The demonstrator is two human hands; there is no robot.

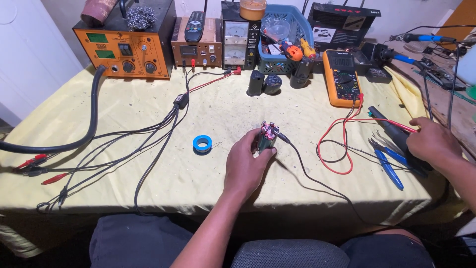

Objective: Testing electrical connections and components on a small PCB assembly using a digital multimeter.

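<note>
Hands are seen well apart over the yellow tablecloth (148,114). The left hand (244,166) is closed around a small motor part (267,139) at the middle of the table, with the fingers wrapped round its sides and its copper-coloured top left showing. The part is held upright, so its long axis runs roughly vertical, tipped slightly away from the person. A black probe lead (317,182) is seen touching its upper right edge and trailing off toward the near edge of the table. The right hand (434,144) is laid palm down far to the right, over a dark tool (391,130) and the red lead (342,149); whether its fingers are clamped on anything cannot be told. The part thus lies well to the left of the right hand, and the left hand is the nearer one by far. Blue-handled pliers (386,166) lie just beside the right hand. A blue spool of solder (202,144) lies near the left hand. At the back, a blue basket (302,27) is filled with small tools and oddments, beside a yellow multimeter (341,78).
</note>
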